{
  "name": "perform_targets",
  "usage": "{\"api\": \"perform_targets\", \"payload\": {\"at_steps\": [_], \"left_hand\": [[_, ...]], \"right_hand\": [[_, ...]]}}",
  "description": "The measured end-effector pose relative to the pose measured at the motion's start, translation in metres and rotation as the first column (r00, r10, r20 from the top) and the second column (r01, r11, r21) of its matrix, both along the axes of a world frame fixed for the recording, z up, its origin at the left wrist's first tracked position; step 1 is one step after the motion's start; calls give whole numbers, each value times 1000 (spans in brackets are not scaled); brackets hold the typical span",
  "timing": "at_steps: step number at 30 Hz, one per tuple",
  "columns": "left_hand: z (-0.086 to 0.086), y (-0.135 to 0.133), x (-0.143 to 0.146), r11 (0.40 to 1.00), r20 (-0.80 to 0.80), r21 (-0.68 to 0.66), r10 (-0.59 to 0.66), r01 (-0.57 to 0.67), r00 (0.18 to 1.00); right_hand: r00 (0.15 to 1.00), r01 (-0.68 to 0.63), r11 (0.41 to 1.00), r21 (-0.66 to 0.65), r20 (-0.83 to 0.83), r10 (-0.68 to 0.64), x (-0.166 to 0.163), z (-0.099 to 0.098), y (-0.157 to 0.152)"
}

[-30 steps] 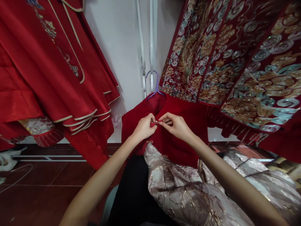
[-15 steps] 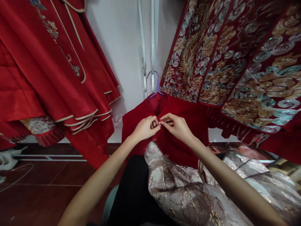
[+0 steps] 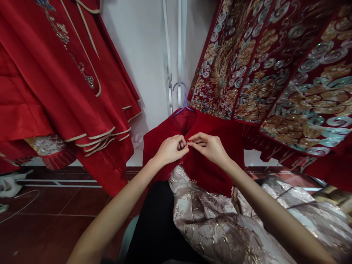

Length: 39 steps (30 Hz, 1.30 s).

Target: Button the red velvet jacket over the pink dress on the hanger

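Observation:
A red garment (image 3: 211,167) on a purple hanger (image 3: 184,101) spreads over my lap, its front facing me. At the upper front opening, my left hand (image 3: 172,149) is closed in a pinch, and what lies between its fingertips is mostly hidden. Opposite it, the thumb and forefinger of my right hand (image 3: 209,146) pinch a small red fastening (image 3: 190,141) with shiny bits. Both sets of fingertips almost meet. Lower on the front edge, more small shiny fastenings (image 3: 180,162) show.
Red garments with pale piping (image 3: 104,106) hang at the left. On the right hangs a heavily embroidered, sequined garment (image 3: 247,73) with a fringe. White rack poles (image 3: 179,55) stand behind the hanger. Shiny patterned fabric (image 3: 209,216) covers part of my lap, beside black cloth (image 3: 159,223).
Both hands stay at the same spot on the front opening, with only slight finger movement. The whole view has shifted very slightly.

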<state>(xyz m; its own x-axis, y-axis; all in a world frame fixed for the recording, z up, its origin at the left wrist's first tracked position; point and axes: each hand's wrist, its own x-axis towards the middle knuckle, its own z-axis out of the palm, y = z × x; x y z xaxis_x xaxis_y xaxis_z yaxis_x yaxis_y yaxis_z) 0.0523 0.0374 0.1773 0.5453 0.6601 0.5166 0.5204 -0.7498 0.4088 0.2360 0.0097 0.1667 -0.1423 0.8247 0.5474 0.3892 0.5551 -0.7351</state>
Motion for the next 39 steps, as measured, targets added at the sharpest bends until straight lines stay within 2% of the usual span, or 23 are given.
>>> {"api": "perform_targets", "payload": {"at_steps": [9, 14, 17, 20, 22, 24, 26, 28, 31, 34, 36, 38, 39], "left_hand": [[1, -8, 1, 996, -45, 93, 16, -12, 999], [0, -11, 6, 996, -44, 83, -15, 19, 999], [-12, -17, 9, 1000, 91, -4, 6, -5, 996], [-34, -25, 7, 982, 347, -185, 23, 45, 938], [-49, -28, 4, 932, 517, -339, 68, 131, 853], [-59, -29, -1, 855, 632, -470, 150, 222, 761], [-62, -29, -4, 791, 685, -541, 218, 285, 695], [-60, -28, -6, 765, 706, -563, 248, 313, 664], [-56, -26, -8, 759, 723, -559, 250, 334, 644], [-58, -25, -10, 756, 728, -554, 236, 349, 644], [-64, -23, -11, 725, 697, -578, 200, 375, 689], [-72, -20, -9, 680, 652, -615, 153, 400, 743], [-77, -18, -8, 666, 633, -628, 138, 402, 761]], "right_hand": [[998, 1, 997, -71, -70, -6, 0, 3, 4], [998, 8, 998, -66, -58, -12, -7, 0, 6], [990, 51, 998, 29, -130, -47, -17, -21, 4], [976, 69, 987, 142, -213, -37, -27, -52, -5], [985, 65, 975, 213, -171, -28, -33, -72, -12], [997, 77, 957, 280, -38, -69, -39, -90, -17], [979, 115, 926, 361, 119, -168, -43, -105, -18], [935, 202, 881, 427, 185, -304, -46, -118, -16], [879, 384, 790, 478, 73, -471, -43, -130, -12], [846, 514, 705, 489, -150, -512, -33, -126, -12], [824, 567, 728, 385, -257, -505, -26, -110, -16], [811, 569, 791, 225, -312, -495, -20, -87, -24], [796, 569, 804, 173, -361, -486, -18, -74, -29]]}}
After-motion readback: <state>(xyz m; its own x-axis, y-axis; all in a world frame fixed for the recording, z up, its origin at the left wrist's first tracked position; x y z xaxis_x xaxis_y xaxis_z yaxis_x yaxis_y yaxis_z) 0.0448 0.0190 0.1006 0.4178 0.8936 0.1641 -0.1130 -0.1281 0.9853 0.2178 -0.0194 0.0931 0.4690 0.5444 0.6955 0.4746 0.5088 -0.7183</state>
